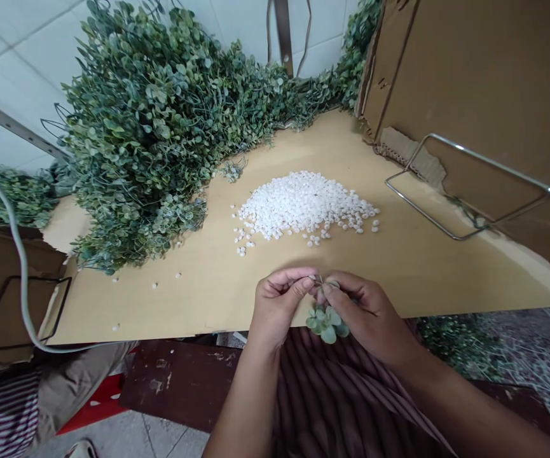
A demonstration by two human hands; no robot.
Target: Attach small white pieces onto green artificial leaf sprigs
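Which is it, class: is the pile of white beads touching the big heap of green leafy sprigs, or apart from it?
Apart. The head view shows bare tabletop between the pile of white beads and the heap of green leafy sprigs.

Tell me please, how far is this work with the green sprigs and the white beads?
Looks done: a big heap of green sprigs lies on the table. In hand: the left hand and right hand pinch one small sprig between them. Left: a large pile of white beads, apparently unused.

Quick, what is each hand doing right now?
Left hand: closed, pinching the stem of the leafy sprig.
Right hand: closed, holding the same sprig.
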